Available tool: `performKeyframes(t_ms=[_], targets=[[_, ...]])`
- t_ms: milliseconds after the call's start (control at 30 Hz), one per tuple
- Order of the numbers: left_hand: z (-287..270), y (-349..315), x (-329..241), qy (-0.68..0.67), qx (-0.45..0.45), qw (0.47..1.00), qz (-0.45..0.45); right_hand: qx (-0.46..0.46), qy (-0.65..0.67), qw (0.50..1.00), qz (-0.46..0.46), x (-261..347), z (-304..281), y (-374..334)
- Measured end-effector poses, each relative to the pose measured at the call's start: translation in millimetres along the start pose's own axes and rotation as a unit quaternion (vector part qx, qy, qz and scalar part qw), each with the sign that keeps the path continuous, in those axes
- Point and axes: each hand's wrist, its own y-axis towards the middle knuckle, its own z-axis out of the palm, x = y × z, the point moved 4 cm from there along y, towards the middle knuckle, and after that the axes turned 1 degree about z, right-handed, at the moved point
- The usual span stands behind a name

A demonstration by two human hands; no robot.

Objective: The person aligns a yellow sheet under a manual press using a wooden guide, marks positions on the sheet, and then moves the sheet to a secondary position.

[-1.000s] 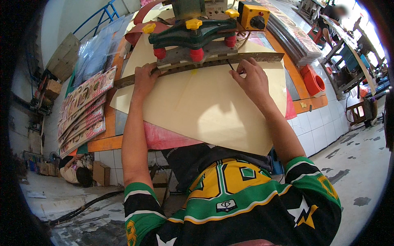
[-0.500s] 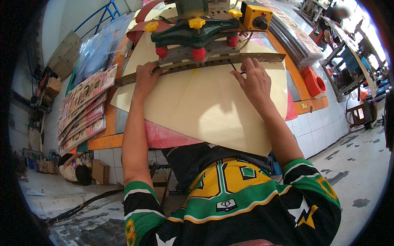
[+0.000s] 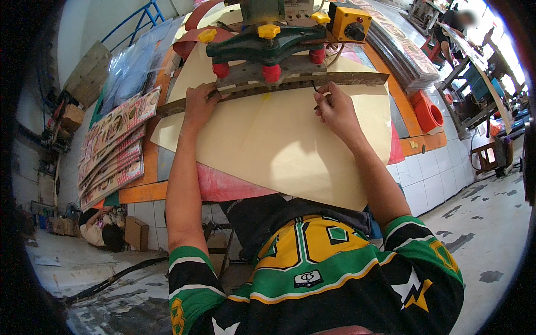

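Note:
A long metal bar (image 3: 357, 79) is fixed under the green pressing head (image 3: 268, 49) of a machine with yellow knobs and red feet. My left hand (image 3: 199, 106) grips the bar left of the head, its fingers curled over the edge. In my closed right hand (image 3: 337, 111) is a thin dark bent rod, which looks like a hex key (image 3: 314, 86); its tip meets the bar's near side. Most of the rod is hidden by my fingers. Beneath both hands spreads a large cream sheet (image 3: 251, 145), over a reddish sheet (image 3: 223, 183).
A yellow control box (image 3: 350, 23) with a black dial sits by the machine. Printed boards are stacked at left (image 3: 114, 145) and far right (image 3: 405, 53). A red-orange container (image 3: 427, 113) stands at the table's right edge. Other people are at lower left and upper right.
My right hand has shifted slightly left and nearer me, and its fingers have closed and turned around the hex key. My left hand stays on the bar.

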Motion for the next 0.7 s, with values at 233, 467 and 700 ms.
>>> performKeyframes(t_ms=[233, 467, 700], targets=[[2, 0, -1, 0.004, -0.017, 1.000, 0.004, 0.085, 0.409, 0.899, 0.128, -32, 6, 14], [0, 1, -2, 0.000, 0.006, 1.000, 0.006, 0.149, 0.438, 0.868, 0.179, -6, 3, 2], [1, 2, -2, -0.016, -0.001, 1.000, 0.016, -0.007, -0.049, 0.998, -0.046, 10, -10, -4]])
